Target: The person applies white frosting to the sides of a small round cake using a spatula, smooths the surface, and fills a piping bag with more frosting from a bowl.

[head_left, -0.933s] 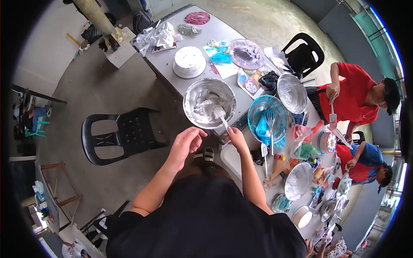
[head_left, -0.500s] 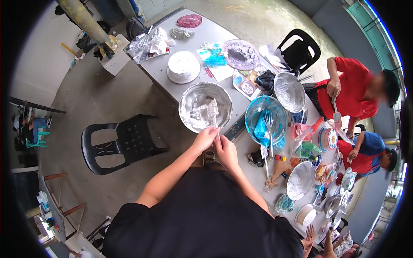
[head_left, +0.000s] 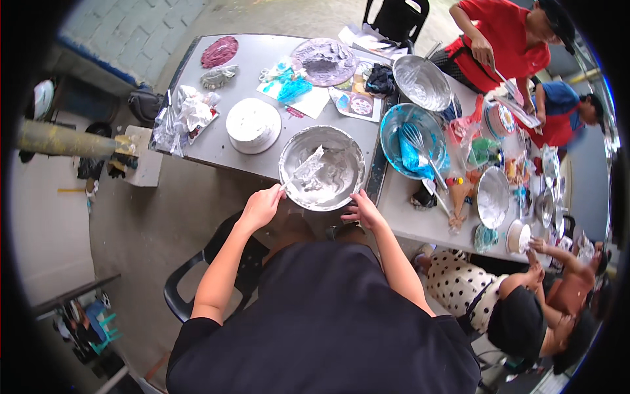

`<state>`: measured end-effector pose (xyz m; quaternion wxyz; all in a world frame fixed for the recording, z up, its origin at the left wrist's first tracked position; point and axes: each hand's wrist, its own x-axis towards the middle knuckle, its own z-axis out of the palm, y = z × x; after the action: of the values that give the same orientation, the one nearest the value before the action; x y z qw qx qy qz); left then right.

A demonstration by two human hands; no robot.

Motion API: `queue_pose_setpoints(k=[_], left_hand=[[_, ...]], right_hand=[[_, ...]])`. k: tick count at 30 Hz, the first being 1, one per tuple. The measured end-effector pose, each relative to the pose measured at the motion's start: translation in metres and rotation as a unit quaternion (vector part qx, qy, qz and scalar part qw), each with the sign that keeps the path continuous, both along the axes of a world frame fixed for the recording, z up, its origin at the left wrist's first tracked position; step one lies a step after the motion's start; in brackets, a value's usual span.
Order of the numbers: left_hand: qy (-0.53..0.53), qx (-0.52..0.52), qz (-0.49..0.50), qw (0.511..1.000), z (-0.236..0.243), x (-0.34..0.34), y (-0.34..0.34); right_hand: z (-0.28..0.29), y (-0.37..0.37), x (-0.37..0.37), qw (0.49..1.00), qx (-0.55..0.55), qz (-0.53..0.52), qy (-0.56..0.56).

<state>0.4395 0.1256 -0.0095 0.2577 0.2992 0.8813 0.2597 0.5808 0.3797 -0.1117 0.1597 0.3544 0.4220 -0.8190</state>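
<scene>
A metal mixing bowl (head_left: 359, 180) with white cream smeared inside stands at the near edge of the table. My left hand (head_left: 262, 207) is closed round the handle of a spatula (head_left: 307, 169), whose cream-coated blade lies inside the bowl. At the bowl's near right rim, my right hand (head_left: 362, 210) grips the edge, thumb above and fingers below. Just left of the bowl is a round cake (head_left: 252, 123) covered in white icing on a board.
A blue-smeared bowl (head_left: 387, 141) holding a whisk (head_left: 415, 136) stands to the right, with another metal bowl (head_left: 423, 82) behind it. A purple-iced board (head_left: 323, 60) lies farther back. A black chair (head_left: 180, 289) is behind my left arm. Several people work along the right.
My hands have parted: the left now has the spatula alone, and the right has moved to the bowl's rim. My view has turned, and the spatula leans toward the left.
</scene>
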Motion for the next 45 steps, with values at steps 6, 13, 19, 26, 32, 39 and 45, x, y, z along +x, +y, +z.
queue_pose_setpoints(k=[6,13,19,26,32,39,45], left_hand=[[0.095,0.041,-0.128,0.986,-0.082,-0.021,-0.044],[0.078,0.081,-0.144,0.983,-0.082,-0.035,-0.048],[0.092,0.014,-0.179,0.979,-0.112,-0.049,-0.060],[0.046,0.008,-0.138,0.989,-0.112,-0.057,-0.057],[0.023,0.085,-0.099,0.991,-0.098,-0.048,-0.058],[-0.038,0.094,-0.047,0.994,-0.112,-0.050,-0.057],[0.072,0.005,-0.107,0.992,-0.070,-0.058,-0.038]], right_hand=[[-0.010,-0.059,-0.004,0.988,0.064,-0.143,0.003],[-0.002,-0.089,-0.013,0.980,0.105,-0.165,-0.032],[-0.002,-0.107,-0.018,0.974,0.164,-0.158,0.004],[0.005,-0.120,-0.028,0.962,0.187,-0.198,-0.004],[0.006,-0.114,-0.033,0.963,0.137,-0.230,-0.029],[0.009,-0.117,-0.036,0.949,0.270,-0.155,-0.054],[0.009,-0.119,-0.035,0.942,0.286,-0.170,-0.036]])
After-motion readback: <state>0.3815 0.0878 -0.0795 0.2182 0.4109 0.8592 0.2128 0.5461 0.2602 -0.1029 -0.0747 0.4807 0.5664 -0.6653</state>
